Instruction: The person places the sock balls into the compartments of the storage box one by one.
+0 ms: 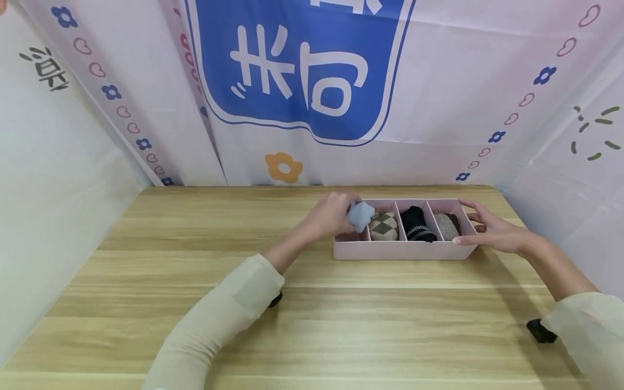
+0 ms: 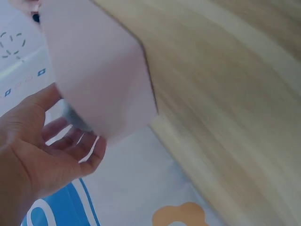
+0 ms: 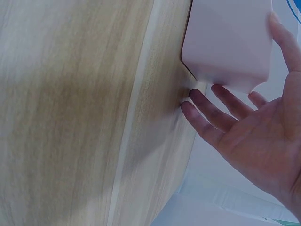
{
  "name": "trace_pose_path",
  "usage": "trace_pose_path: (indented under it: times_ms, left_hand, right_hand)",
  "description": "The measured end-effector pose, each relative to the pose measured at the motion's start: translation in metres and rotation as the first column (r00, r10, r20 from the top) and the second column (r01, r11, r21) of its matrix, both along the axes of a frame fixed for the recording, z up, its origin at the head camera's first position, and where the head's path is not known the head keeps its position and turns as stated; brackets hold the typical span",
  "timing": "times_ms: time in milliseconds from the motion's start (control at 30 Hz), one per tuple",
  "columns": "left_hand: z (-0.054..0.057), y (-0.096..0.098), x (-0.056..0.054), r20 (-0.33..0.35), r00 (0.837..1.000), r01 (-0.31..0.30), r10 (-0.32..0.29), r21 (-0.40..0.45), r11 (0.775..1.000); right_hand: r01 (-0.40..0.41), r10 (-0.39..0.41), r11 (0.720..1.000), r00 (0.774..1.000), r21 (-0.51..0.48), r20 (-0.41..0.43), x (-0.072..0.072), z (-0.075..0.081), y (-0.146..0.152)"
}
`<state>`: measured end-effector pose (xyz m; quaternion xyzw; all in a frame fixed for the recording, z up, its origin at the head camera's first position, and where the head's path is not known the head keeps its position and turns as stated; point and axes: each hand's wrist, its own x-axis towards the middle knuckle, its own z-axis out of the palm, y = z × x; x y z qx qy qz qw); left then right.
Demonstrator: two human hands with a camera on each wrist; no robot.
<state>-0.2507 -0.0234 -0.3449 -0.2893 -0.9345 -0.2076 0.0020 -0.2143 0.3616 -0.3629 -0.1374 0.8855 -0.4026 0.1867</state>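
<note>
A pink box point(image 1: 390, 251) with a row of compartments stands toward the back of the table. My left hand point(image 1: 333, 213) grips a light blue rolled sock point(image 1: 361, 216) over the leftmost compartment; in the left wrist view the box wall partly hides this sock point(image 2: 74, 117). My right hand point(image 1: 504, 233) touches the box's right end, thumb on the front rim and fingers loosely extended along the end wall. Beside the blue sock lies a checked rolled sock point(image 1: 384, 226), then a black rolled sock point(image 1: 416, 223) with a pale striped band, then a grey rolled sock point(image 1: 446, 226).
The wooden table point(image 1: 370, 325) reaches back to a printed cloth point(image 1: 439, 81) with a blue sign pattern. Pale cloth also hangs at both sides. Small black parts show at both sleeves.
</note>
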Motion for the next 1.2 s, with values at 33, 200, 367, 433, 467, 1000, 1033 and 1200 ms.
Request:
trace_pose_path:
  times_ms: [33,200,367,433,467,1000,1033,1200]
  left_hand:
    - [0.001,0.000,0.000,0.018,1.000,0.001,-0.001,0.003,1.000]
    - [0.003,0.001,0.002,-0.010,1.000,-0.023,0.023,-0.078,0.997]
    - [0.001,0.004,0.004,-0.131,0.990,-0.078,0.051,-0.215,0.973]
    - [0.001,0.005,0.005,-0.156,0.985,-0.106,0.068,-0.248,0.963]
    - [0.001,0.006,0.005,-0.163,0.984,-0.119,0.077,-0.262,0.958]
    - [-0.012,0.010,0.001,-0.196,0.981,-0.102,0.012,-0.458,0.883]
    - [-0.012,0.009,0.000,-0.186,0.983,-0.089,0.004,-0.451,0.888]
    - [-0.011,0.000,-0.003,-0.102,0.995,-0.030,-0.004,-0.329,0.944]
  right_hand:
    - [0.001,-0.001,1.000,1.000,0.001,0.001,0.000,0.000,0.000]
    - [0.002,-0.002,1.000,1.000,0.007,0.006,0.001,0.001,-0.001]
    - [0.004,-0.004,1.000,1.000,0.007,0.004,0.001,0.000,-0.001]
    - [0.004,-0.004,1.000,1.000,0.007,0.002,0.001,0.000,-0.001]
    - [0.003,-0.003,1.000,1.000,0.008,0.000,0.001,0.000,-0.001]
    - [0.001,-0.001,1.000,1.000,0.005,-0.008,0.000,-0.002,0.000]
    - [0.001,-0.001,1.000,1.000,0.006,-0.009,0.000,-0.002,0.000]
    - [-0.002,0.002,1.000,1.000,0.011,-0.014,0.000,-0.001,0.001]
